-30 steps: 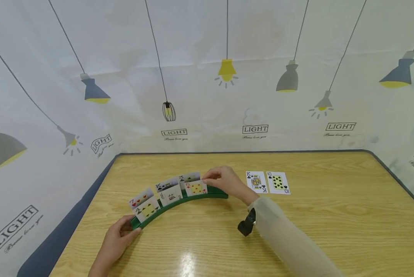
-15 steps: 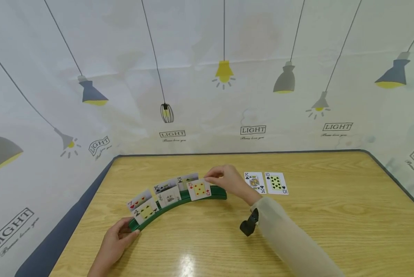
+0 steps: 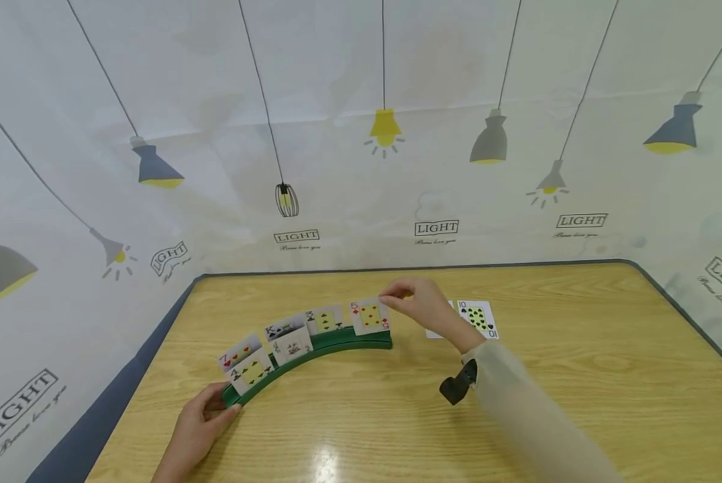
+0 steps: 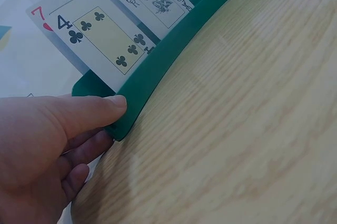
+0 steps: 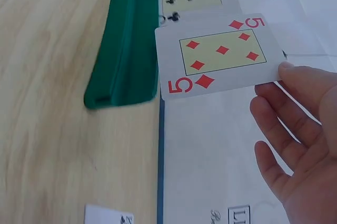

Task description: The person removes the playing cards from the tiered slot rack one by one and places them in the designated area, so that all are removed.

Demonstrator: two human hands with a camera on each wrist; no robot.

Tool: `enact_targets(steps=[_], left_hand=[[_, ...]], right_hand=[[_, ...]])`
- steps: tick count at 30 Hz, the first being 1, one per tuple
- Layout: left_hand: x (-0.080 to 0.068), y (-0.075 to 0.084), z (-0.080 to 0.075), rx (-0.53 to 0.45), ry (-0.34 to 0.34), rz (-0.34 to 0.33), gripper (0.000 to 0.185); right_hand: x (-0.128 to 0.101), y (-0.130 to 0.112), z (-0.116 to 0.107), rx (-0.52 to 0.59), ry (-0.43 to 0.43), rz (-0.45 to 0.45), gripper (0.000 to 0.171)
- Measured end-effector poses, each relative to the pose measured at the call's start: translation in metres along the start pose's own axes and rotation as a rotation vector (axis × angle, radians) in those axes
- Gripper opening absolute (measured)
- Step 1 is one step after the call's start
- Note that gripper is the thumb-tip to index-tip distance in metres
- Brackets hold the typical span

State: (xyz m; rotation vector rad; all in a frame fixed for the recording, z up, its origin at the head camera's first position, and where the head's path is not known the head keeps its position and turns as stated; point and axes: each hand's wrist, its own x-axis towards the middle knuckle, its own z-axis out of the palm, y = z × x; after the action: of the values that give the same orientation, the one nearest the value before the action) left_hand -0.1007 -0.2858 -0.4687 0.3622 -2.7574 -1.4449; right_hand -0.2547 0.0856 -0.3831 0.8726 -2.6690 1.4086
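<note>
A green curved card holder (image 3: 345,341) lies on the table. My left hand (image 3: 199,417) grips its left end, thumb (image 4: 113,107) on the front edge. In the holder's back row stand a seven of hearts (image 3: 233,357), a black king (image 3: 279,329) and a three of clubs (image 3: 325,320). In front of them are a four of clubs (image 4: 108,42) and a joker (image 4: 152,0). With thumb and fingertips my right hand (image 3: 424,308) pinches the upper right corner of a five of diamonds (image 5: 221,55). That card is tilted over the holder's right end, right of the three of clubs.
Right of the holder, a black ten (image 3: 477,318) lies face up on the wooden table (image 3: 548,376). Beside it a second card (image 3: 435,333) is mostly hidden by my right hand. A lamp-print wall covering (image 3: 349,168) rises behind the table edge.
My right hand has drawn the five of diamonds out from in front of the three of clubs and moved it right. The three of clubs is now uncovered. My left hand keeps its hold.
</note>
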Motion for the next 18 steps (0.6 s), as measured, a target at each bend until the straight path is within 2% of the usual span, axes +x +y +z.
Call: enact_targets(steps=[10,18], left_hand=[[-0.001,0.001,0.000,-0.004,0.000,-0.007,0.041],[0.000,0.001,0.000,-0.006,-0.005,-0.006,0.041]], right_hand=[[-0.010,0.015,-0.041,-0.051,0.088,0.004,0.018],[-0.020,0.030,-0.077,-0.107,0.143,0.049,0.023]])
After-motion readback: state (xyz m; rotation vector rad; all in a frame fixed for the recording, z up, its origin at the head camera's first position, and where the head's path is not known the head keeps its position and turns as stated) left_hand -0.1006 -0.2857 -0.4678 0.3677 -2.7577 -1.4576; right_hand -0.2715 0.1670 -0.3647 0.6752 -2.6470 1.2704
